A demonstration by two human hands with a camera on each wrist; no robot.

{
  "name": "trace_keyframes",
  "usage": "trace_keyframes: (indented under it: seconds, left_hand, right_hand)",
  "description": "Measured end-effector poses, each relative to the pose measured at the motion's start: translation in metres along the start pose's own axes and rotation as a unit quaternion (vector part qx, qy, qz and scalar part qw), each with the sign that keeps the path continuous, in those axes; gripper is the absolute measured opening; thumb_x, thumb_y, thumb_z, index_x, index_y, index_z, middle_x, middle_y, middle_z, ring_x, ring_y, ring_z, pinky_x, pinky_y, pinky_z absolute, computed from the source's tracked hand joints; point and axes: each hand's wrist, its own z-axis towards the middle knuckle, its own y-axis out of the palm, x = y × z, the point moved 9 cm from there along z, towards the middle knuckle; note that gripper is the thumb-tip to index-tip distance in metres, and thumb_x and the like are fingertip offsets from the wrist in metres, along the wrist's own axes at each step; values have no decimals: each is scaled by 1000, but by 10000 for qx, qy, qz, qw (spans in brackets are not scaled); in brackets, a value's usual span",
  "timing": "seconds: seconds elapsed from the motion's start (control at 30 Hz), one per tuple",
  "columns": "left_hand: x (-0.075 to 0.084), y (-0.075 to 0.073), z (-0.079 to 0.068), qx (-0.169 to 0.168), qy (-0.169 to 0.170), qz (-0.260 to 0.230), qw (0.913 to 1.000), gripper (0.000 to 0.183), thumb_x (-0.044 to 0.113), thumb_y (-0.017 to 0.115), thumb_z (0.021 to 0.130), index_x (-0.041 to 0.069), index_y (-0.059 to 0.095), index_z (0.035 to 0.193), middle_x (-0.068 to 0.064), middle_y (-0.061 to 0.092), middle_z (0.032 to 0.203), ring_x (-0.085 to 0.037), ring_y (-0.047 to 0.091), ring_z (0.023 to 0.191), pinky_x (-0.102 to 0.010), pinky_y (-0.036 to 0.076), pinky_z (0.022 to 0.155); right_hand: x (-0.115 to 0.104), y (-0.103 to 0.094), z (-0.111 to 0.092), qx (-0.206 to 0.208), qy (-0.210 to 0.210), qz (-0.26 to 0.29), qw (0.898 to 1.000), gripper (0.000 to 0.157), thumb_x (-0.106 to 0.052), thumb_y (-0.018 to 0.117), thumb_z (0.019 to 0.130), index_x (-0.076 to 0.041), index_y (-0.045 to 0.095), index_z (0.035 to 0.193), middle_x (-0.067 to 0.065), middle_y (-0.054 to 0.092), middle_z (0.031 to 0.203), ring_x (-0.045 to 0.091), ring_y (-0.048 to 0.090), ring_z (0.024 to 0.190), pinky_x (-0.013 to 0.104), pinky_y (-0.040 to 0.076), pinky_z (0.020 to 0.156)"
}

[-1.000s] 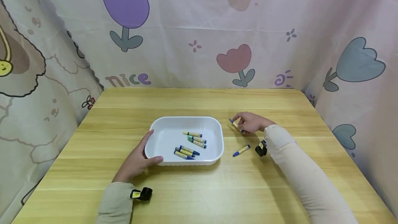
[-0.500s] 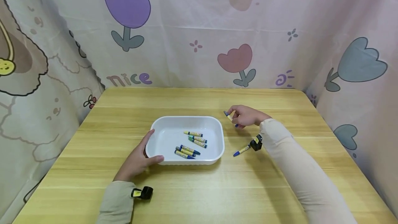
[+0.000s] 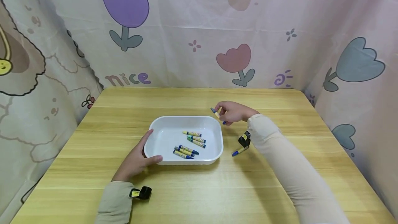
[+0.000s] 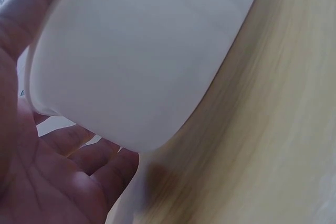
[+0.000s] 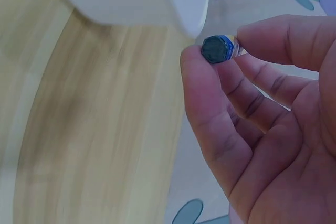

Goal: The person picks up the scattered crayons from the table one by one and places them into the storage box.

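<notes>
A white plastic tray (image 3: pixel 168 137) stands on the table, with several crayons in yellow wrappers (image 3: pixel 196 143) lying loosely in it. My left hand (image 3: pixel 135 158) grips the tray's left end, its thumb over the near rim; in the left wrist view the fingers (image 4: pixel 113 169) lie along the outer wall. Off the tray's far right corner, my right hand (image 3: pixel 234 112) pinches a crayon (image 3: pixel 216 112) above the table. In the right wrist view that crayon's dark end (image 5: pixel 214 49) shows between thumb and fingers. A blue crayon (image 3: pixel 238 152) lies on the table right of the tray, partly hidden by the right wrist's camera.
The wooden table (image 3: pixel 186 196) runs back to a patterned cloth (image 3: pixel 174 58) that hangs behind and at both sides. A black camera (image 3: pixel 244 139) is strapped to the right wrist, and another black camera (image 3: pixel 144 193) to the left.
My right hand has moved left and slightly away from me with the pinched crayon, nearing the tray's far right corner. The left hand and tray have stayed in place.
</notes>
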Motion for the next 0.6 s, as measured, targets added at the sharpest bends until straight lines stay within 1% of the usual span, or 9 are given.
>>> trace_keyframes:
  seconds: [0.33, 0.43, 0.6]
  left_hand:
    - [0, 0, 0, 1, -19, 6, 10000, 105, 27, 82, 79, 20, 11, 157, -24, 25, 152, -37, 48, 115, -42, 45, 91]
    - [0, 0, 0, -14, -19, -26, 10000, 105, 27, 81, 79, 20, 11, 157, -23, 25, 152, -36, 48, 115, -41, 45, 90]
    - [0, -1, -1, 20, -24, 35, 10000, 105, 28, 82, 79, 20, 12, 157, -23, 24, 153, -37, 47, 117, -43, 44, 92]
  right_hand:
    - [-26, 20, 17, -171, -84, -330, 9993, 36, -4, 57, 93, -4, 51, 129, 14, 55, 100, 21, 60, 77, 30, 54, 69]
    - [-33, 27, 20, -226, -120, -430, 9987, 36, -5, 59, 93, -5, 52, 128, 13, 55, 100, 20, 59, 77, 30, 54, 68]
    - [-42, 39, 27, -286, -135, -555, 9980, 36, -4, 59, 93, -6, 52, 128, 13, 55, 101, 21, 61, 78, 29, 54, 67]
